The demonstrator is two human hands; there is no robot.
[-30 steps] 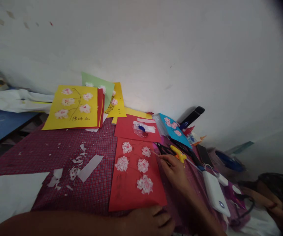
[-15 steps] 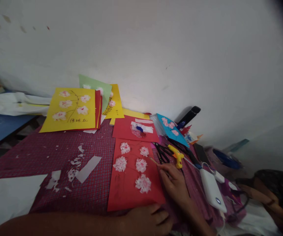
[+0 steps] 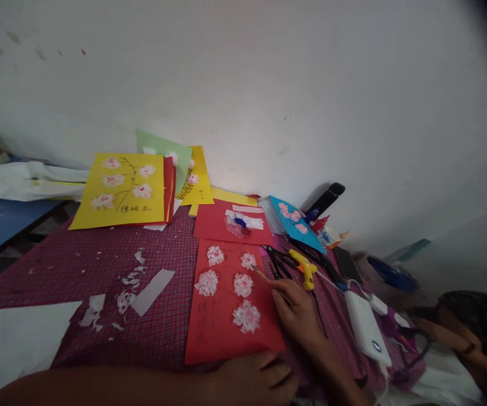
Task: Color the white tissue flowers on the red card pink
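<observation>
My right hand (image 3: 298, 316) is closed in a pinch around a thin paintbrush (image 3: 262, 274). The brush tip is at the upper right pink-and-white paper flower (image 3: 248, 260) on a red sheet (image 3: 218, 344). Several such flowers, faint branch lines and dark writing are on this sheet. My left hand (image 3: 254, 376) lies across the sheet's lower edge, its fingers slightly bent and apart, with nothing visible in it. Past the sheet's top lies another red sheet (image 3: 209, 220) carrying paper strips and a small round piece with blue and red colour.
A yellow glue gun (image 3: 306, 269) and black-handled scissors (image 3: 280, 262) lie right of the sheet, near a white power bank (image 3: 365, 327). Paper scraps (image 3: 153, 290) litter the checked cloth. Finished-looking flower cards (image 3: 141, 192) lean by the wall. Another person's arm (image 3: 448, 335) is at right.
The brush tip has shifted slightly up and left onto the upper right flower, with my right hand moving a little. My left hand stays in place.
</observation>
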